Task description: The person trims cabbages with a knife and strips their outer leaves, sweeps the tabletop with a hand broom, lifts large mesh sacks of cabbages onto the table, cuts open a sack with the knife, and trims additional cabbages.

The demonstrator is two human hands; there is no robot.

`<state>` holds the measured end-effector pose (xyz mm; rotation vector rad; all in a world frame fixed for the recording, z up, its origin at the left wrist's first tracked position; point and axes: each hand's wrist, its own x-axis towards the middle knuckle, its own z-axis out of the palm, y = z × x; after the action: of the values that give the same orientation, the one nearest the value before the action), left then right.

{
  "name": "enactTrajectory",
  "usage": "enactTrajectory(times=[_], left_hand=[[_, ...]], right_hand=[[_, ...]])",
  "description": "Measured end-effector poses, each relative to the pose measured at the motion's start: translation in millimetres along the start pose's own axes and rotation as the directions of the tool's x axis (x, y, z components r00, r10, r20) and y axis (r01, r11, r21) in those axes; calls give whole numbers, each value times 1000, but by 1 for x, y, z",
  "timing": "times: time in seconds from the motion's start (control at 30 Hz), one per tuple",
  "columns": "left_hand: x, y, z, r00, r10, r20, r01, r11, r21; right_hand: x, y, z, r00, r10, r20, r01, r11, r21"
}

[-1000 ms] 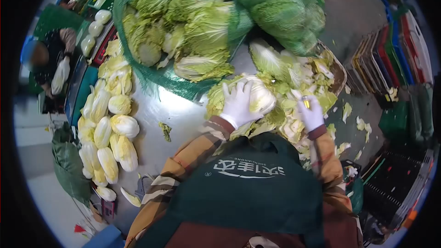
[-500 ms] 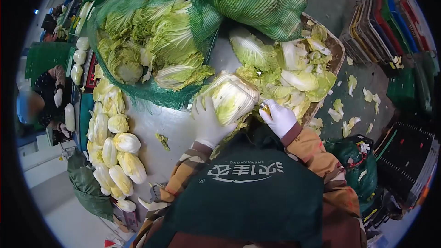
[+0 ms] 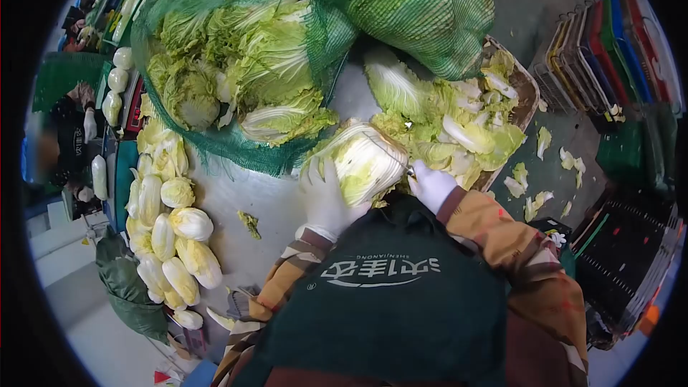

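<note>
In a white glove, my left hand point(image 3: 324, 197) lies against the left side of a pale cabbage point(image 3: 369, 159), its fingers spread. My right hand point(image 3: 431, 185), also gloved in white, is closed round a small knife, mostly hidden by the fingers, at the cabbage's right end. Loose green leaves point(image 3: 459, 132) lie heaped just beyond the cabbage. An open green mesh bag point(image 3: 236, 154) of untrimmed cabbages is at the upper left of my left hand.
Several trimmed cabbages point(image 3: 163, 236) are piled on the metal table point(image 3: 251, 193) at left. A full mesh bag point(image 3: 430, 14) stands at the top. Crates point(image 3: 609, 50) are stacked at right, leaves litter the floor. A co-worker point(image 3: 68, 143) is at far left.
Since one second ago my right hand has come from the leaf heap to the cabbage's end. My left hand has shifted from the cabbage's top to its left side. The cabbage has turned.
</note>
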<state>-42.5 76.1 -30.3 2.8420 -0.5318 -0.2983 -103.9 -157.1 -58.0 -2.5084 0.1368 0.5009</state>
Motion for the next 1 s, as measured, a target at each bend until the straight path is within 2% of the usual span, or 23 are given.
enactTrajectory(times=[0.1, 0.17, 0.27, 0.37, 0.4, 0.43, 0.57, 0.6, 0.67, 0.77, 0.9, 0.93, 1.0], left_hand=[[5, -4, -1, 1000, -9, 28, 10, 999, -30], [3, -9, -3, 998, -3, 61, 5, 999, -45], [0, -10, 1, 999, 49, -9, -49, 999, 10], [9, -16, 1, 1000, 21, 8, -21, 997, -70], [9, -18, 0, 1000, 24, 20, -22, 996, -82], [8, -20, 1, 999, 33, 35, -30, 995, -95], [7, -28, 4, 995, 96, 34, -93, 991, -100], [6, -22, 1, 991, 137, -14, -137, 991, 2], [11, -23, 2, 992, 124, 17, -123, 992, -33], [13, -32, 5, 994, 102, 36, -99, 992, -74], [11, -40, 4, 994, 106, 20, -101, 980, -170], [9, -42, 6, 995, 102, 13, -98, 980, -172], [2, -42, 3, 984, 165, -62, -175, 960, -218]], right_hand=[[16, -5, -8, 989, 87, 123, -83, 996, -34], [13, -13, -17, 988, 82, 134, -75, 996, -55], [12, -14, -17, 976, 108, 189, -88, 990, -113], [37, 9, 19, 995, 67, 78, -63, 997, -49], [36, -7, -3, 977, 110, 184, -96, 992, -80], [33, -11, -4, 972, 124, 199, -109, 990, -84], [32, -20, -8, 968, 147, 202, -132, 988, -84], [30, -11, -4, 971, 143, 192, -132, 989, -69], [41, 20, 40, 969, 192, 153, -180, 980, -89], [44, 25, 44, 956, 187, 226, -170, 981, -94], [33, 17, 40, 968, 185, 170, -209, 969, 134], [27, 16, 38, 976, 155, 151, -208, 867, 454], [24, 14, 53, 991, 124, 47, -126, 775, 619]])
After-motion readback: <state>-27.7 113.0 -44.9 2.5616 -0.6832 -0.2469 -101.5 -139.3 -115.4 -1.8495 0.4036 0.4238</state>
